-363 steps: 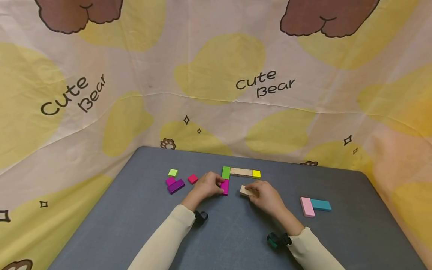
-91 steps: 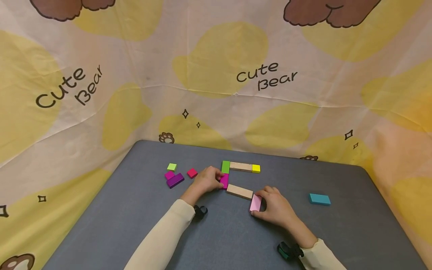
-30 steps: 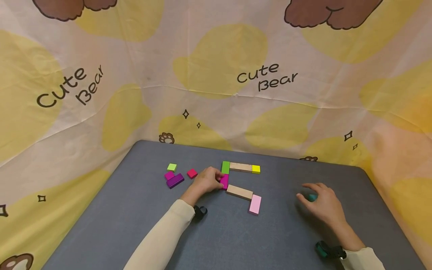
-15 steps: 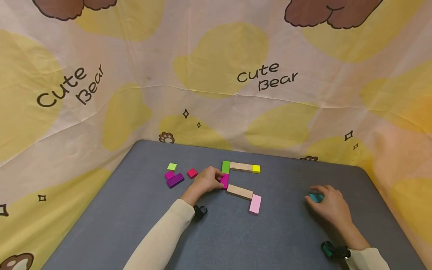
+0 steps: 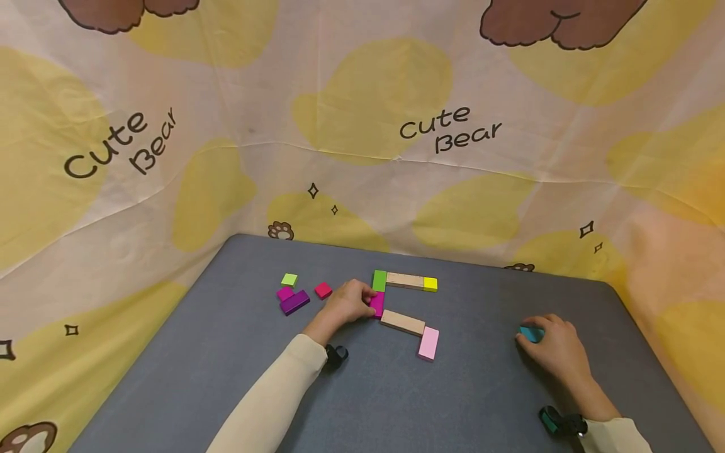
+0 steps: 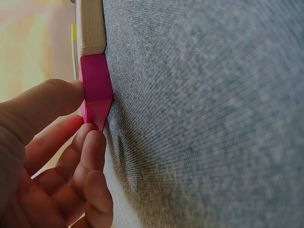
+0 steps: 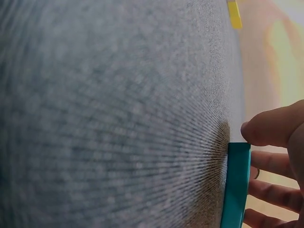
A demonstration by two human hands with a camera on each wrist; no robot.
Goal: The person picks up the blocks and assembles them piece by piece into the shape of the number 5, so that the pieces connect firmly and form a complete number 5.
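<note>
My left hand (image 5: pixel 347 303) holds a magenta block (image 5: pixel 377 305) flat on the table, thumb and fingers at its sides; the left wrist view shows the same block (image 6: pixel 96 78) against a plain wooden block (image 6: pixel 92 28). Over on the right, my right hand (image 5: pixel 562 352) has thumb and fingers around a teal block (image 5: pixel 532 334), partly hidden by the hand. In the right wrist view the teal block (image 7: pixel 236 187) lies on the table, with the thumb at one end. A green block (image 5: pixel 379 280) adjoins the magenta one. Another wooden block (image 5: pixel 403 322) runs to a pink block (image 5: pixel 428 343).
Beyond the row, a wooden block (image 5: pixel 404 280) joins the green block to a yellow cube (image 5: pixel 430 284). Loose at left lie a lime block (image 5: pixel 289 280), a purple block (image 5: pixel 294 303), a small magenta block (image 5: pixel 285 294) and a red block (image 5: pixel 323 290). The grey table (image 5: pixel 396 402) meets a printed cloth behind.
My right hand set down the pink block at the wooden block's end, then moved right to the teal block and closed its fingers on it. My left hand stays at the magenta block.
</note>
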